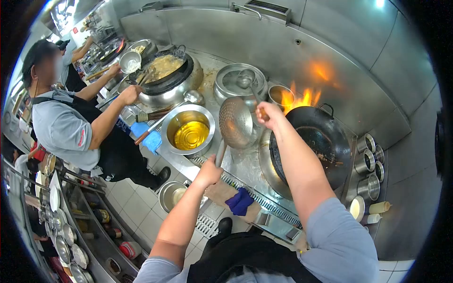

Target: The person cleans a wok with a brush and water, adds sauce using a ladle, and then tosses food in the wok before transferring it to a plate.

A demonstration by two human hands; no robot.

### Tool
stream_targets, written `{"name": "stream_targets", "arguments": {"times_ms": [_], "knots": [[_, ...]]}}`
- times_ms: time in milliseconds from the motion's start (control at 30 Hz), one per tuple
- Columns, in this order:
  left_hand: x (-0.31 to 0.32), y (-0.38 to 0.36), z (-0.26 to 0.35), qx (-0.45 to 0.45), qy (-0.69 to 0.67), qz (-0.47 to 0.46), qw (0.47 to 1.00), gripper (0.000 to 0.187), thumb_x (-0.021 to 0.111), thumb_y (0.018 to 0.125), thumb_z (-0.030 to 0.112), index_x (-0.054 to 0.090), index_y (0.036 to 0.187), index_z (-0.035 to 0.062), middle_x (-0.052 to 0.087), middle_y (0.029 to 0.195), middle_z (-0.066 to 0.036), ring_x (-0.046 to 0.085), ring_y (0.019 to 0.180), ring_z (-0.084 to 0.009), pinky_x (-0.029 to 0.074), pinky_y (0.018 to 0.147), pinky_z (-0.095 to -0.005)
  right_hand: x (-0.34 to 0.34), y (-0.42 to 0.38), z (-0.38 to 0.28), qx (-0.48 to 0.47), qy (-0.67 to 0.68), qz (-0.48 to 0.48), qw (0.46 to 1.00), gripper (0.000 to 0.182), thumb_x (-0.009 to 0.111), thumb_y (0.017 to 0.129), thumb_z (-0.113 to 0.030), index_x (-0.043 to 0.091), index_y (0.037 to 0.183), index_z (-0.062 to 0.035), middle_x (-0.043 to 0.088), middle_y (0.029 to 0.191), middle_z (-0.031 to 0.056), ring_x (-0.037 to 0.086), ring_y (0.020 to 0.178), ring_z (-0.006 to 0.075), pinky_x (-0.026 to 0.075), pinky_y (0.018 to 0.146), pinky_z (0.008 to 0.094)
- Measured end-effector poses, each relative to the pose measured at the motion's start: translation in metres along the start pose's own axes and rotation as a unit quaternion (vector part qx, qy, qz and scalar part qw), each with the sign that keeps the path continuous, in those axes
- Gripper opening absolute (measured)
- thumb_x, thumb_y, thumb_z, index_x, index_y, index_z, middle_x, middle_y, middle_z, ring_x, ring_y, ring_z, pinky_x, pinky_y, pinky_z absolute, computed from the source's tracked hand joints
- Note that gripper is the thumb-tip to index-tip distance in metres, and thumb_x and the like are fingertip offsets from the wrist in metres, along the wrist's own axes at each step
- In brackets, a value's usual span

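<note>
My left hand [209, 172] is closed around the handle of a large perforated skimmer [236, 123], its round head raised above the steel counter. My right hand [268, 116] grips the handle of a ladle [245, 79], whose bowl is over a wide steel pot [221, 94]. Beneath my right forearm, a black wok [316, 137] rests tilted on the burner with small scraps inside. Flames [304, 98] rise behind its far left rim. Left of the skimmer stands a steel pot [166, 137] with clear yellow oil [191, 135].
A co-worker [71, 122] stands at the left beside another wok [163, 68] of bubbling liquid. Several steel containers [368, 186] and squeeze bottles [379, 208] line the right side. A purple cloth [241, 202] lies at the counter's front edge. Below is a floor-level pot [165, 198].
</note>
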State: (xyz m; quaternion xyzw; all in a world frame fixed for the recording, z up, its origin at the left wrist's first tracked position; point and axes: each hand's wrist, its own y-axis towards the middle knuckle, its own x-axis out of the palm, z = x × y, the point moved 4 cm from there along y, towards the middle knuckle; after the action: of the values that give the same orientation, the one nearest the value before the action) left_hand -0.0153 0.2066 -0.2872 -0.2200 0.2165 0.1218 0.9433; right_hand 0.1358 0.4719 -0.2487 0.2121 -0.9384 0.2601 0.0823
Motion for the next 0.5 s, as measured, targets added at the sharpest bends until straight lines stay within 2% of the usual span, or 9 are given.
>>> {"name": "stream_targets", "arguments": {"times_ms": [33,67,167,233,300,367,433,467,500], "knots": [[0.001,0.003,-0.004,0.001,-0.001,-0.001,1.000,0.061,0.059,0.072,0.010,0.041,0.128,-0.0061,0.063,0.081,-0.018,0.062,0.061,-0.0274,0.051,0.055,-0.0375,0.006,0.004,0.001,0.058,0.248,-0.076,0.964,0.008,0.053,0.078,-0.005,0.046,0.080,-0.0020,0.049,0.065,0.0072,0.048,0.049,0.0152,0.035,0.040,0.0272],[0.008,0.010,-0.015,-0.030,-0.078,-0.056,0.995,0.057,0.059,0.072,0.009,0.044,0.125,-0.0055,0.060,0.076,-0.013,0.057,0.055,-0.0212,0.047,0.048,-0.0327,0.011,0.001,-0.004,0.070,0.326,-0.101,0.937,0.011,0.052,0.078,-0.005,0.042,0.074,-0.0064,0.049,0.064,0.0075,0.049,0.049,0.0148,0.031,0.039,0.0258],[0.019,0.021,-0.040,-0.095,-0.216,-0.145,0.961,0.041,0.059,0.074,0.008,0.048,0.112,-0.0037,0.056,0.068,-0.007,0.053,0.049,-0.0147,0.044,0.042,-0.0280,0.019,-0.010,-0.015,0.063,0.309,-0.103,0.943,0.010,0.052,0.077,-0.005,0.042,0.075,-0.0046,0.049,0.064,0.0071,0.050,0.050,0.0146,0.032,0.039,0.0257],[0.025,0.024,-0.050,-0.124,-0.278,-0.177,0.936,0.028,0.059,0.076,0.007,0.050,0.101,-0.0026,0.055,0.065,-0.006,0.054,0.050,-0.0144,0.044,0.042,-0.0281,0.022,-0.016,-0.021,0.052,0.241,-0.060,0.967,0.009,0.052,0.078,-0.006,0.045,0.074,-0.0043,0.050,0.062,0.0073,0.049,0.047,0.0148,0.033,0.039,0.0267],[0.030,0.018,-0.058,-0.160,-0.354,-0.182,0.903,0.048,0.058,0.076,0.004,0.045,0.122,-0.0035,0.056,0.067,-0.006,0.052,0.049,-0.0140,0.043,0.042,-0.0278,0.020,-0.012,-0.027,-0.039,-0.051,0.005,0.998,0.011,0.053,0.080,-0.008,0.048,0.071,-0.0040,0.050,0.059,0.0075,0.048,0.044,0.0154,0.035,0.039,0.0282],[0.031,0.003,-0.058,-0.143,-0.364,-0.158,0.907,0.053,0.059,0.078,0.005,0.041,0.127,-0.0010,0.057,0.068,-0.006,0.053,0.051,-0.0140,0.044,0.045,-0.0275,0.021,-0.002,-0.027,-0.028,-0.151,0.046,0.987,0.014,0.053,0.081,-0.010,0.053,0.071,0.0002,0.052,0.058,0.0097,0.048,0.042,0.0176,0.038,0.039,0.0320],[0.030,-0.013,-0.064,-0.154,-0.298,-0.060,0.940,0.057,0.060,0.080,0.005,0.037,0.131,0.0033,0.058,0.071,-0.007,0.054,0.053,-0.0139,0.044,0.046,-0.0267,0.029,-0.014,-0.028,-0.063,-0.358,0.140,0.921,0.017,0.054,0.081,-0.010,0.054,0.076,0.0059,0.055,0.061,0.0125,0.051,0.044,0.0203,0.039,0.040,0.0350],[0.038,-0.004,-0.093,-0.132,-0.267,-0.067,0.952,0.062,0.062,0.080,0.008,0.035,0.136,0.0078,0.059,0.074,-0.008,0.055,0.055,-0.0134,0.044,0.048,-0.0263,0.024,0.010,-0.014,-0.071,-0.381,0.115,0.915,0.020,0.054,0.082,-0.010,0.054,0.082,0.0095,0.057,0.064,0.0153,0.053,0.046,0.0218,0.040,0.040,0.0362],[0.041,-0.014,-0.099,-0.129,-0.267,-0.065,0.953,0.062,0.062,0.080,0.008,0.035,0.136,0.0078,0.059,0.074,-0.008,0.055,0.055,-0.0134,0.044,0.048,-0.0263,0.027,0.010,-0.009,-0.035,-0.350,0.080,0.933,0.013,0.053,0.079,-0.006,0.046,0.069,-0.0041,0.048,0.059,0.0062,0.043,0.042,0.0146,0.031,0.036,0.0298]]}}
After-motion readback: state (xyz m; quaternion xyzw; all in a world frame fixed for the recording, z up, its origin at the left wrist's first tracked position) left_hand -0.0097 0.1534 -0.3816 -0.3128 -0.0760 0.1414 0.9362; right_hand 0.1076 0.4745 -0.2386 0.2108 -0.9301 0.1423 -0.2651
